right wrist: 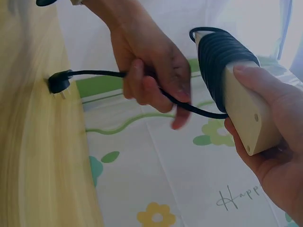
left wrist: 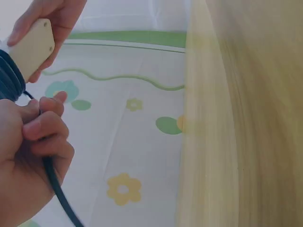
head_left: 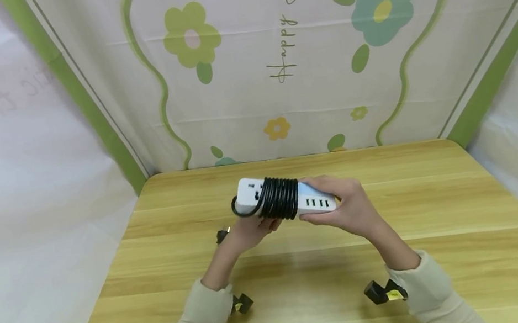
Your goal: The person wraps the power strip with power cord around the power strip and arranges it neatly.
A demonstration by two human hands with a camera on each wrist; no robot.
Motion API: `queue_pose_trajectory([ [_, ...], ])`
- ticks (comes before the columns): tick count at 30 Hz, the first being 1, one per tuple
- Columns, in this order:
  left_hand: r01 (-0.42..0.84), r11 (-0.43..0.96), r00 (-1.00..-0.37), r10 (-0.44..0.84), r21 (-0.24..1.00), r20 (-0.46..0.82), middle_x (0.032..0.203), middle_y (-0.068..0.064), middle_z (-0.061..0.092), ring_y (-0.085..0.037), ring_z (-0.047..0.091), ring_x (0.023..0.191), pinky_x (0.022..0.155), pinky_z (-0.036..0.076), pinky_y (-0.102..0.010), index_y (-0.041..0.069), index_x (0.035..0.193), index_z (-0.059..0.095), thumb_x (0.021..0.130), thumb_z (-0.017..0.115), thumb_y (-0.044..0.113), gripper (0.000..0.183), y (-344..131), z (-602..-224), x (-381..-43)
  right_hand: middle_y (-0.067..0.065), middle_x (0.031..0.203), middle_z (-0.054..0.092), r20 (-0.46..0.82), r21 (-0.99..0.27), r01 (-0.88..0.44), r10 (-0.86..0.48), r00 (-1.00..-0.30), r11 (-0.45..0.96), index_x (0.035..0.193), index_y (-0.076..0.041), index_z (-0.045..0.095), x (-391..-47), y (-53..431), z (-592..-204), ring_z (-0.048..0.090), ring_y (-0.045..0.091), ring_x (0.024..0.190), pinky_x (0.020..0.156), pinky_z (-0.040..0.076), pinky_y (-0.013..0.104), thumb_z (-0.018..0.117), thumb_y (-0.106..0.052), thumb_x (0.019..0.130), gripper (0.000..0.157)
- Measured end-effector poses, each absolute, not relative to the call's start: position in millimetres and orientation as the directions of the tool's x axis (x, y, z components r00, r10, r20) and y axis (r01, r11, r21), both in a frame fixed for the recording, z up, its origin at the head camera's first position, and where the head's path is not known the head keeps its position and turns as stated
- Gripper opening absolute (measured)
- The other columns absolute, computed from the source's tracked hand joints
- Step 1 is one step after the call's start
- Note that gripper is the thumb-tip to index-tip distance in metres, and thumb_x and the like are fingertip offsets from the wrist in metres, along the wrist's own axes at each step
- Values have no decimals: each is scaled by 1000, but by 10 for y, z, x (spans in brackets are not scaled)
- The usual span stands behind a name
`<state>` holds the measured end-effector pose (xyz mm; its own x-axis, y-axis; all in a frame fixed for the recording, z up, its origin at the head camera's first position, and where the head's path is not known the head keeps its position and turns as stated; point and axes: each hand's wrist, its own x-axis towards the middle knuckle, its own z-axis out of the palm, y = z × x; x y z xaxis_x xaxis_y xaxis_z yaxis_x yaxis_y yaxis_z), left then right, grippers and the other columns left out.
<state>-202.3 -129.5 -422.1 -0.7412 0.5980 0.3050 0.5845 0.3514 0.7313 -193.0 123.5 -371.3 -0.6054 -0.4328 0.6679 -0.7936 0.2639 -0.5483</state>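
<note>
A white power strip [head_left: 317, 197] with sockets and several USB ports is held above the table, its black cord [head_left: 280, 197] wound in many turns about its middle. My right hand [head_left: 345, 201] grips the strip's right end, thumb on one side and fingers on the other. Below the coil, my left hand [head_left: 249, 232] has its fingers curled round the free length of cord, as the right wrist view shows with the left hand [right wrist: 151, 75] there. From that hand the cord runs to a black plug [right wrist: 59, 82] with metal prongs, hanging near the table surface.
The wooden table [head_left: 310, 299] lies beneath both hands. A white cloth printed with flowers [head_left: 192, 38] hangs behind its far edge, and white sheets [head_left: 21, 219] stand at both sides. Small black devices [head_left: 384, 292] are strapped at the wrists.
</note>
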Motion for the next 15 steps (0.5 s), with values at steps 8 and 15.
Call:
queue_pose_trajectory([
  [8, 610, 507, -762, 587, 610, 274, 74, 0, 57, 0, 37, 54, 53, 36, -18, 4, 112, 63, 109, 34, 9, 29, -1105, -3960, -1883, 17, 113, 74, 653, -609, -711, -286, -701, 353, 122, -4, 71, -2003, 1320, -3695, 63, 9, 75, 60, 50, 17, 90, -3, 69, 57],
  [15, 540, 529, -804, 556, 655, 213, 65, 6, 49, -3, 38, 53, 53, 38, -20, 4, 106, 65, 109, 38, 11, 28, -1070, -3918, -1807, 17, 107, 75, 631, -637, -646, -197, -751, 421, 122, -5, 71, -2085, 1403, -3727, 60, 11, 70, 57, 49, 17, 90, -7, 70, 55],
])
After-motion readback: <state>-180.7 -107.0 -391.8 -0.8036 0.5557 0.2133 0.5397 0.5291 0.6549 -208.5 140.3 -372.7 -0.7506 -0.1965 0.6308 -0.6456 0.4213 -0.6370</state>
